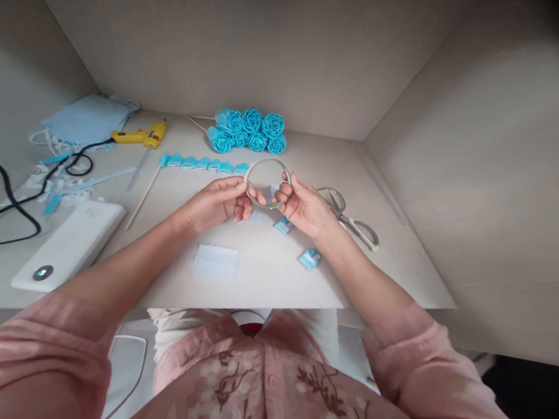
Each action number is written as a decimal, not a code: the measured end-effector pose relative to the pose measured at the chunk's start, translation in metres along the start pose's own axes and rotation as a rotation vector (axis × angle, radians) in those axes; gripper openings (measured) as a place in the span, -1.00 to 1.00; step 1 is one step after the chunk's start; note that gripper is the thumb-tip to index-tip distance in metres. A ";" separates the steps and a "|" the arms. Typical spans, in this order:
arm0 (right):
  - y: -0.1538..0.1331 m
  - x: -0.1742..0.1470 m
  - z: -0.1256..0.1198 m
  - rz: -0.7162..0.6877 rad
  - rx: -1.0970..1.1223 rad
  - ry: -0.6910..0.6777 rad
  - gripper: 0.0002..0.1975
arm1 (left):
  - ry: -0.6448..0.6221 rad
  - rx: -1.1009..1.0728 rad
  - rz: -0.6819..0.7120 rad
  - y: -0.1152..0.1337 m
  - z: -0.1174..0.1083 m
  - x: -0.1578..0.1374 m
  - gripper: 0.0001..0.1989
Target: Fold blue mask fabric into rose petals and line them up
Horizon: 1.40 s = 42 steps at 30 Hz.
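Observation:
A thin roll of tape (pixel 266 161) is held up above the middle of the table, its hollow centre facing me. My left hand (pixel 224 199) grips its left rim between thumb and fingers. On the opposite rim, my right hand (pixel 303 201) pinches it with thumb and curled fingers. Beneath the right hand lies a small folded blue piece (pixel 283 225), partly covered. Another blue folded piece (pixel 309 259) rests nearer the front edge. A pale blue rectangle of fabric (pixel 216 259) lies flat below my left hand. Scissors (pixel 353 223) lie beside my right wrist, partly hidden.
Blue fabric roses (pixel 253 131) on sticks lie at the back. In front runs a row of folded blue pieces (pixel 202 164) by a thin stick (pixel 143 199). At left are a yellow glue gun (pixel 141 136), pale blue masks (pixel 87 118), a white power bank (pixel 72 242) and a black cable (pixel 3 179).

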State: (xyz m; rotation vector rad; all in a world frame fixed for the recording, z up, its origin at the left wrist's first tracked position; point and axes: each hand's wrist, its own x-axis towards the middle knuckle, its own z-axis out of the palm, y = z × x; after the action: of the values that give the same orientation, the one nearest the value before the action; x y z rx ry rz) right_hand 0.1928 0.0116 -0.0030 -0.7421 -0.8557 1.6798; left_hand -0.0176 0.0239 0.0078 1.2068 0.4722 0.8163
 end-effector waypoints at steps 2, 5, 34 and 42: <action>-0.002 -0.002 0.003 -0.012 -0.032 -0.028 -0.82 | -0.028 -0.008 -0.041 0.001 0.000 0.000 -0.66; -0.005 -0.005 0.005 -0.053 -0.080 -0.062 -0.77 | -0.062 -0.015 -0.087 0.001 -0.001 0.000 -0.65; 0.001 -0.001 0.001 0.025 -0.037 0.024 -0.62 | 0.381 0.258 0.190 -0.009 -0.001 0.006 -0.61; -0.002 0.000 0.000 -0.035 -0.090 0.038 -0.67 | 0.351 0.723 0.405 0.008 0.002 -0.007 -0.60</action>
State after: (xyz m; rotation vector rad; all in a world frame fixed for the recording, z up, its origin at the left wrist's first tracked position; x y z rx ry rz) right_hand 0.1941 0.0117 -0.0019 -0.8134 -0.9171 1.6003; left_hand -0.0229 0.0181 0.0151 1.8720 0.8727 1.2742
